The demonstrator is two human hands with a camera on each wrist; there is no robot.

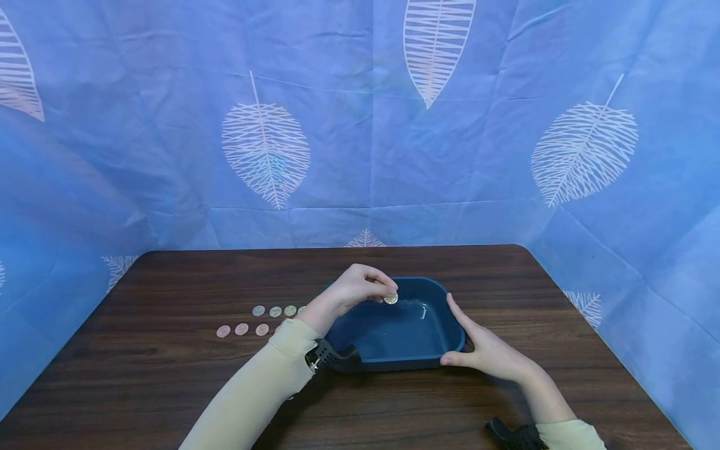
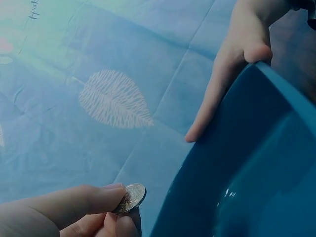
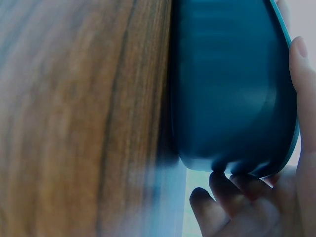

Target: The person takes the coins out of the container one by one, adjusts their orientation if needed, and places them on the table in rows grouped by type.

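Observation:
My left hand [image 1: 362,289] pinches a shiny coin [image 1: 390,299] between thumb and fingers, over the far left part of a blue plastic basin [image 1: 394,359]. In the left wrist view the coin [image 2: 133,197] stands tilted at the fingertips, beside the basin wall [image 2: 197,182]. At the basin's right end, my right hand [image 1: 489,350] grips it, the thumb at the near corner and the fingers stretched along the far side. The right wrist view has the thumb by the rim and other fingertips [image 3: 222,182] against the outer wall. The visible basin floor is bare.
Left of the basin lie two rows of coins on the dark wooden table [image 1: 140,375]: silvery ones [image 1: 275,311] behind, coppery ones [image 1: 242,329] in front. My left forearm hides the rows' right ends. A blue leaf-print cloth [image 1: 337,156] hangs around the table.

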